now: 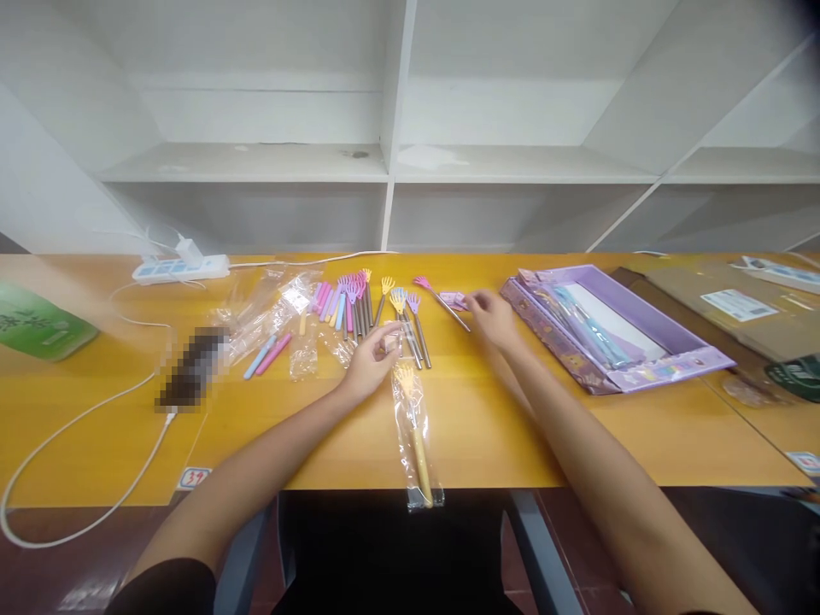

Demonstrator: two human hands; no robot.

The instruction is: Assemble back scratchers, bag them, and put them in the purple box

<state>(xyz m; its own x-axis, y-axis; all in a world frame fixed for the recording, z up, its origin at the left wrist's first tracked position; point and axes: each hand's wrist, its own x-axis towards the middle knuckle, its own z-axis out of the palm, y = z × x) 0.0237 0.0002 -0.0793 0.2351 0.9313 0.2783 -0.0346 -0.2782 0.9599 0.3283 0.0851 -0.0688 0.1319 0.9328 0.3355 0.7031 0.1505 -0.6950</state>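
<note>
- Left hand [371, 363]: left of the box [557, 343], thumb and finger closed on the upper end of the clear bag [402, 427].
- Right hand [492, 318]: just left of the box, fingertips at the pink card [453, 301] (whether they grip it, I cannot tell).
- Yellow scratcher [421, 465]: inside the bag, left of the box and nearer the person.
- Handling, as I judge it: a light pinch at the bag's mouth suits thin film, which creases and clings; the card is best taken by its edge.
- Materials: glossy, crinkled film; a slim handle and splayed, claw-like head; patterned purple box walls; metallic-looking shafts on the loose scratchers [368, 309], farther left of the box.
</note>
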